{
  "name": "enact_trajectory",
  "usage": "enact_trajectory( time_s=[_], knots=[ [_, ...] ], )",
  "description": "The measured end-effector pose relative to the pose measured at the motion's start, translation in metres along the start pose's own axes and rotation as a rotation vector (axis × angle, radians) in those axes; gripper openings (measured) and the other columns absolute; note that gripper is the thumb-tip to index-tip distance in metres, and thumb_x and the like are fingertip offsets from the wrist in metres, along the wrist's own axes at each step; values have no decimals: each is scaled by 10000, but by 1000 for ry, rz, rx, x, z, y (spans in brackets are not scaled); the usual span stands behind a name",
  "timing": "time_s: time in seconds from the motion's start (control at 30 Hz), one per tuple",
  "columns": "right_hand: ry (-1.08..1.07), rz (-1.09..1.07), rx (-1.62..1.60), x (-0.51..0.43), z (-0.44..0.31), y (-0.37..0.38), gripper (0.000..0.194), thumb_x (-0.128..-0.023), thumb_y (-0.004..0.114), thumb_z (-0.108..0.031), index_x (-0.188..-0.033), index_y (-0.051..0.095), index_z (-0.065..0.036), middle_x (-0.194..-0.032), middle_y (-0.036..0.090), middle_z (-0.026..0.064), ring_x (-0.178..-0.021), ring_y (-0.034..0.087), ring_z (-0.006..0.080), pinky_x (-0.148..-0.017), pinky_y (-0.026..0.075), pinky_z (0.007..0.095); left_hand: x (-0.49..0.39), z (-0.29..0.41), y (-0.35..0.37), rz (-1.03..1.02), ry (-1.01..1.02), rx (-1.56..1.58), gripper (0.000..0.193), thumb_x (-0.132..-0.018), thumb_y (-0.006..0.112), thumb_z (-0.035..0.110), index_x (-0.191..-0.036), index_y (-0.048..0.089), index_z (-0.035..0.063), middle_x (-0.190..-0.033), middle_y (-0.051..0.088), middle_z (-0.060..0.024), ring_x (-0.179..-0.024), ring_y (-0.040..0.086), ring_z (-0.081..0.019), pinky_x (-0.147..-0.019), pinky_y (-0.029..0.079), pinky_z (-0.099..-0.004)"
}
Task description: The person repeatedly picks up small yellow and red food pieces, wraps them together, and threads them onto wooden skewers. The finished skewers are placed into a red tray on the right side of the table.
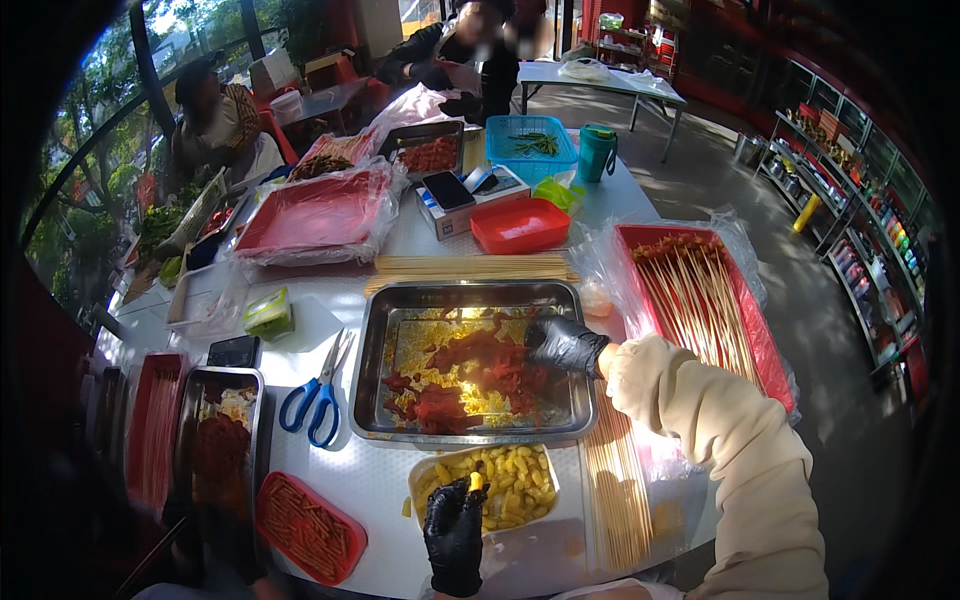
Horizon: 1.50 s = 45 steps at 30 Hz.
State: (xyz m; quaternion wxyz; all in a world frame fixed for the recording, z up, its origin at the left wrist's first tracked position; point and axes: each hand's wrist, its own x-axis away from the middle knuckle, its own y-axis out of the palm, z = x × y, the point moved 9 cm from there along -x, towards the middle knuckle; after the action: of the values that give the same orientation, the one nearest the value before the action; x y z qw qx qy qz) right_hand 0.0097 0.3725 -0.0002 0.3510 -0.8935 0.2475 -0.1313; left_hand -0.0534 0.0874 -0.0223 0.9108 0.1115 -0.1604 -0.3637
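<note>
My left hand, in a black glove, pinches a yellow pickled pepper over a white tub of yellow peppers. Beyond the tub lies a steel tray with red marinated meat slices in yellowish oil. At that tray's right side is my right hand, also black-gloved, its fingers at the edge of the meat; whether they grip a slice cannot be told. Bamboo skewers lie right of the tub, and more skewers lie behind the tray. A red tray at right holds loaded skewers.
Blue-handled scissors lie left of the steel tray. A red dish of reddish sticks stands front left, near a second meat tray and a co-worker's gloved hands. A red basin and phone are behind. Other people work beyond.
</note>
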Motion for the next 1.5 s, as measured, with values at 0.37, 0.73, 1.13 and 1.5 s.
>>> enact_trajectory(
  time_s=[0.37,0.73,1.13,1.5],
  knots=[
    [34,-13,-558,15,-2,-3,178,-802,581,-60,-967,582,8,-798,592,40,-721,552,117,-656,451,250,2,9,1,-99,180,-330,196,-832,506,-38,-1027,530,-49,-991,541,-88,-899,555,-165,-819,455,-265],
    [96,-118,-392,10,-6,6,166,-763,618,-74,-894,585,25,-775,607,54,-694,552,109,-648,454,245,1,17,4,-104,342,-531,200,-777,559,-71,-958,604,1,-948,554,-121,-870,560,-236,-757,465,-303],
    [132,-119,-302,19,-13,13,136,-750,637,-71,-838,556,-5,-730,570,29,-690,527,99,-637,446,248,0,19,9,-155,196,-249,203,-835,511,-40,-1037,498,-28,-990,546,-83,-890,558,-145,-794,465,-257],
    [28,-68,-130,23,-29,16,202,-793,578,-88,-968,558,11,-812,616,126,-749,572,176,-695,448,308,-1,7,4,-76,-1,-16,229,-854,480,-1,-1080,496,-32,-995,567,-94,-894,561,-156,-780,460,-262]
  ],
)
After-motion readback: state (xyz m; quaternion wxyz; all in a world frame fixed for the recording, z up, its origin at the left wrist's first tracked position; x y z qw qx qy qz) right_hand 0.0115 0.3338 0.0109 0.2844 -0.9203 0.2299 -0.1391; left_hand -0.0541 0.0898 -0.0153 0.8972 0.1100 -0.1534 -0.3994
